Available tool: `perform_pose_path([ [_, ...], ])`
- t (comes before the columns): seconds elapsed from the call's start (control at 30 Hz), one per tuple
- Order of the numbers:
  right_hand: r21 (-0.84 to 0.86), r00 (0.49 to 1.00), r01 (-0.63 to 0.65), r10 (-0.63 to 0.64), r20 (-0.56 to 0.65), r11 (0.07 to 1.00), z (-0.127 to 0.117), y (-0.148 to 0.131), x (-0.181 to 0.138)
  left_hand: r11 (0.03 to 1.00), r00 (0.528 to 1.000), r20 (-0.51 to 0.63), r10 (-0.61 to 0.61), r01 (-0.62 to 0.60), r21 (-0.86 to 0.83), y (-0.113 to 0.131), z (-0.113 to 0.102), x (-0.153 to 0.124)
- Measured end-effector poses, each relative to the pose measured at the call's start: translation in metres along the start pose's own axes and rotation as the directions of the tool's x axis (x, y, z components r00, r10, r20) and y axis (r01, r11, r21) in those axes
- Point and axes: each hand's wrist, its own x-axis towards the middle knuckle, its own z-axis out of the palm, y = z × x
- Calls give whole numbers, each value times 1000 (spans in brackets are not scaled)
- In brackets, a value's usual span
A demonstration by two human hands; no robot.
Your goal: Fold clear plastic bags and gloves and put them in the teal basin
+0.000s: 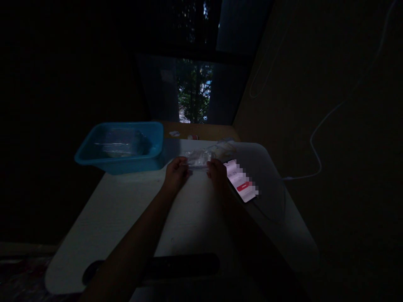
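The scene is very dark. My left hand [176,171] and my right hand [217,172] meet over a white table [126,209], each pinching one end of a small clear plastic bag [198,159]. What the bag holds is too dim to tell. A few more clear bags [223,147] lie just behind it on the table.
A blue plastic tub [121,147] with clear bags inside stands at the table's back left. A lit phone [241,180] lies right of my right hand, with a white cable [315,155] running off along the wall. A dark long object [176,266] lies near the front edge.
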Motion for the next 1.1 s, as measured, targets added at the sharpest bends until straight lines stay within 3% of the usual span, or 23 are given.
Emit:
perform_pose_path([
  [0.2, -58, 999, 14, -11, 39, 998, -2, -2, -2, 998, 996, 89, 5, -11, 68, -1, -1, 1],
  [0.4, -140, 993, 93, -82, 88, 986, -4, -4, -2, 957, 992, 29, 126, -129, 260, -4, -5, 5],
  [0.53, -159, 994, 100, -91, 63, 982, -3, -1, 0, 963, 996, 68, 62, -78, 259, -1, -3, 1],
  [0.77, -163, 991, 136, -137, 5, 977, -4, 3, 4, 958, 967, 245, -64, -9, 286, 1, -3, -4],
  [1.1, -157, 969, 155, -119, 214, 975, -3, -13, -6, 944, 983, 185, 23, -83, 321, 0, 0, 1],
])
